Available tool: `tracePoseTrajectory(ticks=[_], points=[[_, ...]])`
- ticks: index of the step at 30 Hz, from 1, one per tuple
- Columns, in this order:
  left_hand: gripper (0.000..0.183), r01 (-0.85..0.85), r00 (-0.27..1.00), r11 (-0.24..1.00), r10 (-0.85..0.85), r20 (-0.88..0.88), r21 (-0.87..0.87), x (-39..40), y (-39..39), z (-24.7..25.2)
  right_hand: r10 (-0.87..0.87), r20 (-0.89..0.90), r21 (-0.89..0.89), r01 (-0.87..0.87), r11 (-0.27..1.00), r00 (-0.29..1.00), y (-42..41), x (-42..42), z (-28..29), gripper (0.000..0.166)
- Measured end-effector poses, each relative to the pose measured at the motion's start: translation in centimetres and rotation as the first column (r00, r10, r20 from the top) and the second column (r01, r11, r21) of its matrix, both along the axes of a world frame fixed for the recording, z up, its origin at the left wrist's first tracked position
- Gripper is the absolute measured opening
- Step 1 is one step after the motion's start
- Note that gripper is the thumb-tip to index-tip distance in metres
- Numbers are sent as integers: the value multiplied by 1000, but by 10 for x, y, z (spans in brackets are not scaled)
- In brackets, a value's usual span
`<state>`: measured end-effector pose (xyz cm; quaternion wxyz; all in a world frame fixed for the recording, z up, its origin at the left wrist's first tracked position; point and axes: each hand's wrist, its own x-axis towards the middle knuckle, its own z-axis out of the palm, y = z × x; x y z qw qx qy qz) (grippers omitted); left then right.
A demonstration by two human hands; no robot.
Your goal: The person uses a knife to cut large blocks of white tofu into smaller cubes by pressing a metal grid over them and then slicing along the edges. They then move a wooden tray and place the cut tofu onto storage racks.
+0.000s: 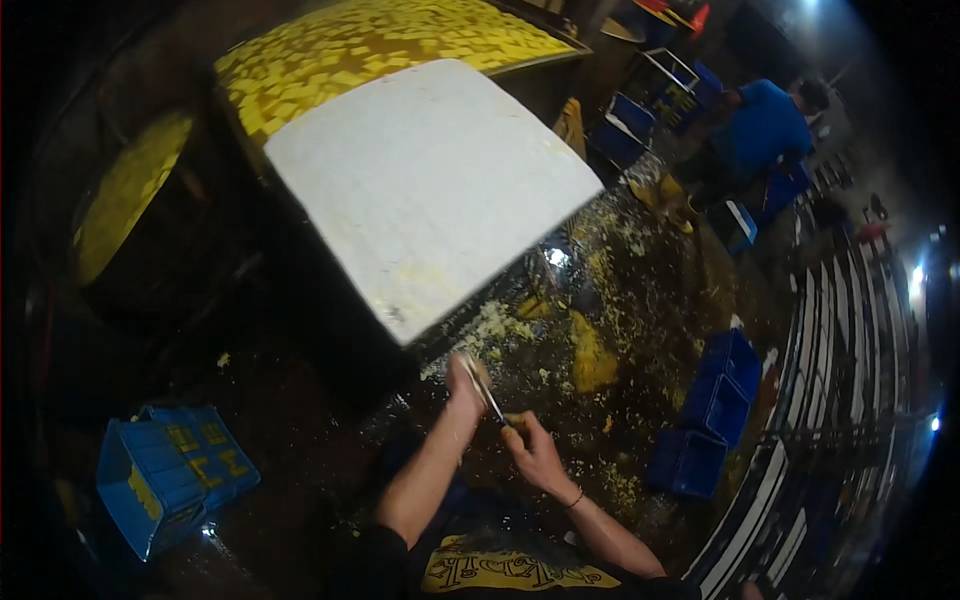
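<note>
My right hand (536, 454) is closed around the handle of a knife-like tool (493, 403) with a narrow metal blade. The blade slants up and left from that grip. At its far end is my left hand (466, 386), fingers curled against or around the blade; blur hides whether it grips the metal or only touches it. Beyond both hands lies a broad white tabletop or board (435, 180), its near corner slightly above my left hand in the picture. Small yellowish smears mark this near end.
Behind the board, a vat (536, 66) holds many yellow blocks (330, 79) in liquid. Pale crumbs (491, 326) litter the wet floor. Blue crates stand left (180, 472) and right (694, 454), beside slatted racks (832, 345). A person in blue (769, 124) bends among crates at upper right.
</note>
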<state>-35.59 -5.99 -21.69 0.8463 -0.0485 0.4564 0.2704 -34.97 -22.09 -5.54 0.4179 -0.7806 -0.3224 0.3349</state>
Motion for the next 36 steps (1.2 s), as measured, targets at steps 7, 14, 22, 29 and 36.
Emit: tracePoseTrajectory(ticks=[7, 14, 22, 29, 36], points=[[75, 696, 656, 712, -574, -490, 98, 100, 34, -8, -217, -51, 309, 222, 925, 975, 14, 164, 60, 24], [65, 783, 545, 397, -808, -222, 478, 239, -13, 77, -418, -458, 263, 569, 779, 785, -8, 351, 78, 23], [59, 722, 213, 231, -971, 108, 652, 467, -87, 127, -556, -557, 95, 713, 695, 616, -92, 452, 35, 14], [44, 708, 345, 380, -922, 177, 595, 659, -101, 97, -586, -469, 82, 693, 716, 661, -99, 621, -13, 31], [34, 510, 809, 574, -573, -131, 641, 855, 67, 169, -477, -215, -1, 489, 873, 852, -74, 858, 34, 41]])
